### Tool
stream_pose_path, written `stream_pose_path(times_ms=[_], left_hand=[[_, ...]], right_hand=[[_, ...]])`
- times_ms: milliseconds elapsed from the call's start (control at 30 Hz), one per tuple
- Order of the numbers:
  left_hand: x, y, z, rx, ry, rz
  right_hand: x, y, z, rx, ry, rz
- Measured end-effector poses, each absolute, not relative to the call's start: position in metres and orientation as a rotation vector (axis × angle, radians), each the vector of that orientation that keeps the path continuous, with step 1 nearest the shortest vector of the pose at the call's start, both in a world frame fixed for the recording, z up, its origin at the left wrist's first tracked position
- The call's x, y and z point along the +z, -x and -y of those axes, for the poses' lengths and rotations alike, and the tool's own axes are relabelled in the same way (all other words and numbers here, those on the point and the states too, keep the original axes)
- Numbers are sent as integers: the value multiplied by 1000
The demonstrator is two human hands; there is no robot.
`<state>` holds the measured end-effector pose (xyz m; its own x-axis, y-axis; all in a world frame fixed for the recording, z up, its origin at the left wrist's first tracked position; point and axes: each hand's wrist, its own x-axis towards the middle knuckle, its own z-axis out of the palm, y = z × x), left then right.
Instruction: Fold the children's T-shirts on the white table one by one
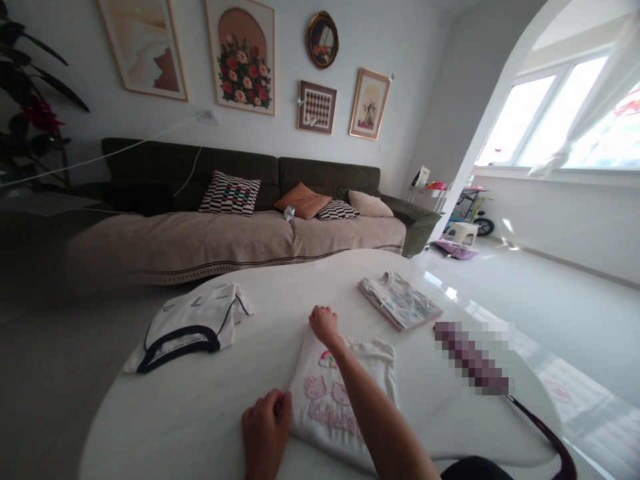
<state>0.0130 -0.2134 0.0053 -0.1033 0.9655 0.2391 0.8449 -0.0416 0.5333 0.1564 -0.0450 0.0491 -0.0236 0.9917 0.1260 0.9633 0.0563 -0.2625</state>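
A small white shirt [345,393] with pink cartoon cats and a rainbow lies in front of me on the white table [280,293]. My left hand [266,430] pinches the shirt's near left edge, fingers closed on the cloth. My right hand [324,323] reaches across the shirt and grips its far left corner, my forearm lying over the print. To the left lies a white jersey [195,323] with dark navy trim, loosely folded. At the far right rests a folded pale patterned garment [399,300].
A blurred-out object [473,357] lies on the table's right side, with a dark strap [545,433] trailing off the edge. Beyond the table stands a dark green sofa [200,173] with a beige cover and several cushions. White floor opens to the right.
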Motion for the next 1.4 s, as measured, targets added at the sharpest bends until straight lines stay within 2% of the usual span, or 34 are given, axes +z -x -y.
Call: stream_pose_path(times_ms=[233,367,500,633,833,1000,1133,1267,1400], left_hand=[[2,-13,211,840,-1949,-2077],[1,-12,211,922,-1945,-2031],[2,-13,212,917,-2030,-2000],[3,-15,215,881,-2109,-2039],[-2,-15,216,860,-2153,-2074],[0,-19,216,808,-2174,-2130],[16,-26,210,539,-2110,-2172],[32,-30,205,342,-1998,-2059],[26,-20,223,416,-2002,-1917]], right_hand=[[49,-147,56,114,1986,2011],[46,-148,112,96,1879,2028],[25,-178,181,232,1642,2247],[21,-248,194,284,1858,2229],[33,-314,178,158,2369,1744],[5,-290,237,5,2136,1694],[-9,-269,276,-8,2164,1590],[0,-265,282,76,2180,1504],[-1,-276,287,325,2157,1425]])
